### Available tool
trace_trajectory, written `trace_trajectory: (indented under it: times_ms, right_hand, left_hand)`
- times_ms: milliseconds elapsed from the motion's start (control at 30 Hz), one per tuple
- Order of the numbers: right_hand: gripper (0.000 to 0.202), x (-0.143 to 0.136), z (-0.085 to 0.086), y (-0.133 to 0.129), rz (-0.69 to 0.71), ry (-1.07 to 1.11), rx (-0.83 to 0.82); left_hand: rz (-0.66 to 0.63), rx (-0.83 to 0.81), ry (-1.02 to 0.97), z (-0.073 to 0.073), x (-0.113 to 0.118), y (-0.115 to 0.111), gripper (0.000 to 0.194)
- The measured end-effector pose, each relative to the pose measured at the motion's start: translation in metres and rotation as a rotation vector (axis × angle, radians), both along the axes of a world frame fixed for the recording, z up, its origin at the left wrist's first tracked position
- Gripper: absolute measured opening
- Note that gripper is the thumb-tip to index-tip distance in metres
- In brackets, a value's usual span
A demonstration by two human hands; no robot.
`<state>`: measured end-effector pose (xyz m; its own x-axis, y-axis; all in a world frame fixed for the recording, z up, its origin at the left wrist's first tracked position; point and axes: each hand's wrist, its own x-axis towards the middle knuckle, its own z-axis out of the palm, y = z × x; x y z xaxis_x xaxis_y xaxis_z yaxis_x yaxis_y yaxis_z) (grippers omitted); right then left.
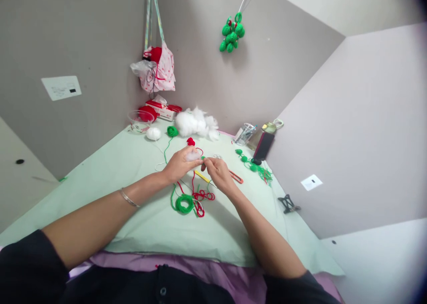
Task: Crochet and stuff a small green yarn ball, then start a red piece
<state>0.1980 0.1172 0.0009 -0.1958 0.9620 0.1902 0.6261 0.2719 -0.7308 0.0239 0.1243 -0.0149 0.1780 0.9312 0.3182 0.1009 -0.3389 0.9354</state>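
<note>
My left hand (182, 162) is closed round a tuft of white stuffing (192, 156). Against its fingertips, my right hand (216, 170) pinches a small green piece (203, 158), mostly hidden by the fingers. Just below the hands lie a yellow-handled hook (202, 176), a green yarn coil (184, 204) and tangled red yarn (204, 195). A small red crocheted piece (191, 141) sits beyond my left hand. Orange-handled scissors (236, 176) lie to the right of my right hand.
At the back are a white stuffing pile (196, 123), a white yarn ball (153, 134), a green ball (172, 131), a clear bowl (140, 121) and a tissue box (162, 111). A phone (263, 147) stands at right beside green crocheted pieces (253, 167).
</note>
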Motion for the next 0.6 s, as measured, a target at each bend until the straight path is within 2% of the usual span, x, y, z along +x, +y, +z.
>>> trace_trajectory:
  times_ms: [167, 300, 500, 600]
  right_hand:
    - [0.038, -0.001, 0.008, 0.0, 0.029, -0.188, 0.03]
    - [0.034, -0.003, 0.004, -0.007, 0.028, -0.269, 0.073]
    - [0.022, -0.007, -0.01, -0.009, -0.053, -0.297, 0.133]
    - [0.022, 0.0, -0.012, -0.003, -0.123, -0.257, 0.154]
  left_hand:
    - [-0.039, -0.041, 0.092, -0.007, -0.006, 0.011, 0.022]
    - [-0.09, -0.059, 0.136, -0.011, -0.006, 0.016, 0.026]
    - [0.017, -0.031, 0.143, -0.019, 0.0, 0.013, 0.021]
    - [0.039, -0.014, 0.06, -0.015, 0.002, 0.008, 0.019]
